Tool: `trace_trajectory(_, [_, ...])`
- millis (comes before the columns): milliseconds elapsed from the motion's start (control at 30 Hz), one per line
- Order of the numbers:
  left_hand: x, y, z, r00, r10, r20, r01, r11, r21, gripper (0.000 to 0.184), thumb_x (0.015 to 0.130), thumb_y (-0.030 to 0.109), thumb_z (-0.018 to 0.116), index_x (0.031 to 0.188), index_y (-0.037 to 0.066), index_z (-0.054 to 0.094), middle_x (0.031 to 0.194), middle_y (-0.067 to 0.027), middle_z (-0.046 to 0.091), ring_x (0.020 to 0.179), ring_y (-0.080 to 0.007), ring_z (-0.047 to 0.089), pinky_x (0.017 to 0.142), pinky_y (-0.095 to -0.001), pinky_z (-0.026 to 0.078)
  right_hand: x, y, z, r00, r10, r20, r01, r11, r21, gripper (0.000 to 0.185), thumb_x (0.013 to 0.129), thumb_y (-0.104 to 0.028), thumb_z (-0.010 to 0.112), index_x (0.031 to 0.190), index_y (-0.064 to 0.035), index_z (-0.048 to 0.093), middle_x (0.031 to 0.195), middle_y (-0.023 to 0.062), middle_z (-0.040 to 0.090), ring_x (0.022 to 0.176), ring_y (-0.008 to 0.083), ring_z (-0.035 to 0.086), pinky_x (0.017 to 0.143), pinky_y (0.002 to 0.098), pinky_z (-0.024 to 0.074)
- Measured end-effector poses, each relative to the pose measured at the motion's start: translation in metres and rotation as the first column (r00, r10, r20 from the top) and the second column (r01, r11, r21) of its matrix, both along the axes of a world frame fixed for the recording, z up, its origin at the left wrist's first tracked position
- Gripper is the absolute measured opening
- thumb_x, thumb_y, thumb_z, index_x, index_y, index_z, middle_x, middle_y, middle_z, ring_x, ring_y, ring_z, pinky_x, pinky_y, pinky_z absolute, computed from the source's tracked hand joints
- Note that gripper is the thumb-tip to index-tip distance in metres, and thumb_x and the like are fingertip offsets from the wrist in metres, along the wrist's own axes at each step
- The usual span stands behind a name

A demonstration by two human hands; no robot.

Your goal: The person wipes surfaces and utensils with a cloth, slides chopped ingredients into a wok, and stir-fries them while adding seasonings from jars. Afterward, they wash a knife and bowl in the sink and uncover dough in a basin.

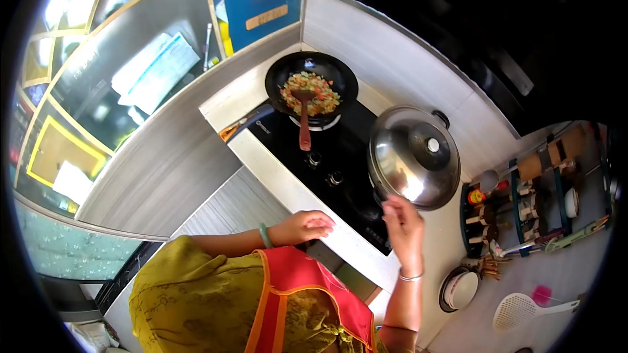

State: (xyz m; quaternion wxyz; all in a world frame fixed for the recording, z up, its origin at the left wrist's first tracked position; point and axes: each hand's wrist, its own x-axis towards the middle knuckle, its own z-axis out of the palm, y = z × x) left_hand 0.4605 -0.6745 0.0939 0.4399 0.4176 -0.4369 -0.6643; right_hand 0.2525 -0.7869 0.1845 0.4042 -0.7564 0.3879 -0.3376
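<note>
My left hand [304, 227], a green bangle at its wrist, hovers by the counter's front edge with loosely curled fingers and nothing visible in them. My right hand [403, 227], with a silver bracelet, is raised at the near rim of a large steel pot [435, 204]. Its fingers look loosely apart and overlap the pot's edge; whether they touch it is unclear. A domed lid [405, 147] with a pale knob covers the pot. On the far burner sits a black wok [278, 68] holding diced mixed food [320, 85], with a brown spatula [305, 124] resting inside.
The wok's long handle [252, 121] extends over the counter's left edge. Two knobs [335, 178] stand on the black cooktop [353, 140]. At right are a wall rack [523, 189] with jars and utensils, a white bowl [461, 289] and a slotted skimmer [517, 312].
</note>
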Motion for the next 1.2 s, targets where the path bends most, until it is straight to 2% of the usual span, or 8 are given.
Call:
trace_trajectory(267, [0.134, -0.019, 0.005, 0.858, 0.513, 0.033, -0.490, 0.836, -0.248, 0.024, 0.085, 0.005, 0.054, 0.108, 0.001, 0.051, 0.100, -0.0099, 0.059, 0.095, -0.0152, 0.056, 0.084, -0.0259, 0.043, 0.169, -0.020, -0.067, 0.982, 0.169, -0.087, -0.177, 0.980, -0.087, 0.038, 0.082, -0.013, 0.059, 0.118, -0.0033, 0.050, 0.116, 0.0157, 0.051, 0.093, 0.0222, 0.058, 0.074, 0.0287, 0.0485])
trace_trajectory(400, [0.233, -0.031, 0.012, 0.571, 0.661, 0.487, -0.307, 0.722, -0.620, 0.027, 0.080, 0.010, 0.058, 0.105, 0.002, 0.054, 0.104, -0.0137, 0.056, 0.098, -0.0280, 0.053, 0.087, -0.0345, 0.041, 0.245, -0.051, -0.081, 0.906, 0.003, -0.422, -0.132, 0.951, -0.278, 0.060, 0.076, -0.025, 0.062, 0.129, -0.0077, 0.038, 0.109, 0.0212, 0.051, 0.089, 0.0358, 0.058, 0.076, 0.0405, 0.0486])
trace_trajectory(533, [0.304, -0.039, -0.009, 0.439, 0.583, 0.684, -0.158, 0.800, -0.579, 0.041, 0.077, 0.018, 0.061, 0.111, 0.000, 0.048, 0.109, -0.0187, 0.051, 0.104, -0.0344, 0.048, 0.090, -0.0394, 0.038, 0.273, -0.076, -0.085, 0.618, -0.098, -0.780, -0.096, 0.975, -0.199, 0.048, 0.076, -0.017, 0.050, 0.124, -0.0148, 0.044, 0.086, 0.0187, 0.057, 0.074, 0.0378, 0.060, 0.066, 0.0460, 0.0490])
trace_trajectory(733, [0.324, -0.050, -0.040, 0.830, 0.133, 0.542, -0.037, 0.982, -0.185, 0.074, 0.080, 0.025, 0.062, 0.136, 0.003, 0.019, 0.095, -0.0179, 0.055, 0.090, -0.0283, 0.057, 0.083, -0.0365, 0.045, 0.251, -0.107, 0.041, 0.610, 0.078, -0.789, -0.147, 0.989, -0.016, 0.033, 0.076, -0.022, 0.055, 0.109, -0.0142, 0.059, 0.088, 0.0150, 0.062, 0.079, 0.0315, 0.060, 0.070, 0.0408, 0.0473])
trace_trajectory(800, [0.321, -0.052, -0.033, 0.986, 0.080, 0.146, -0.108, 0.975, 0.195, 0.073, 0.082, 0.022, 0.059, 0.139, 0.009, 0.015, 0.085, -0.0115, 0.056, 0.080, -0.0201, 0.058, 0.075, -0.0329, 0.047, 0.248, -0.113, 0.066, 0.514, 0.138, -0.847, -0.173, 0.983, 0.055, 0.033, 0.076, -0.021, 0.056, 0.108, -0.0141, 0.059, 0.088, 0.0148, 0.063, 0.080, 0.0313, 0.060, 0.069, 0.0408, 0.0470])
trace_trajectory(1000, [0.325, -0.057, -0.054, 0.973, 0.035, 0.229, -0.041, 0.999, 0.024, 0.077, 0.083, 0.022, 0.057, 0.142, 0.012, 0.008, 0.088, -0.0107, 0.057, 0.081, -0.0188, 0.057, 0.073, -0.0309, 0.044, 0.288, -0.122, -0.004, 0.539, 0.082, -0.838, -0.204, 0.978, -0.036, 0.031, 0.079, -0.020, 0.056, 0.109, -0.0137, 0.059, 0.091, 0.0153, 0.063, 0.085, 0.0333, 0.059, 0.073, 0.0405, 0.0470])
trace_trajectory(1100, [0.326, -0.060, -0.065, 0.948, 0.051, 0.315, -0.027, 0.996, -0.082, 0.079, 0.082, 0.028, 0.056, 0.141, 0.011, 0.008, 0.124, -0.0241, 0.044, 0.108, -0.0311, 0.049, 0.092, -0.0365, 0.036, 0.313, -0.155, -0.007, 0.653, -0.035, -0.756, -0.116, 0.983, -0.146, 0.030, 0.081, -0.022, 0.054, 0.109, -0.0132, 0.058, 0.093, 0.0158, 0.062, 0.087, 0.0339, 0.059, 0.076, 0.0412, 0.0468])
trace_trajectory(1200, [0.327, -0.060, -0.064, 0.927, 0.113, 0.357, -0.045, 0.980, -0.194, 0.078, 0.083, 0.027, 0.057, 0.141, 0.010, 0.009, 0.127, -0.0230, 0.042, 0.110, -0.0292, 0.047, 0.093, -0.0352, 0.035, 0.326, -0.174, 0.009, 0.705, -0.041, -0.708, -0.105, 0.981, -0.161, 0.031, 0.081, -0.023, 0.052, 0.109, -0.0120, 0.058, 0.093, 0.0161, 0.062, 0.087, 0.0342, 0.059, 0.076, 0.0419, 0.0469])
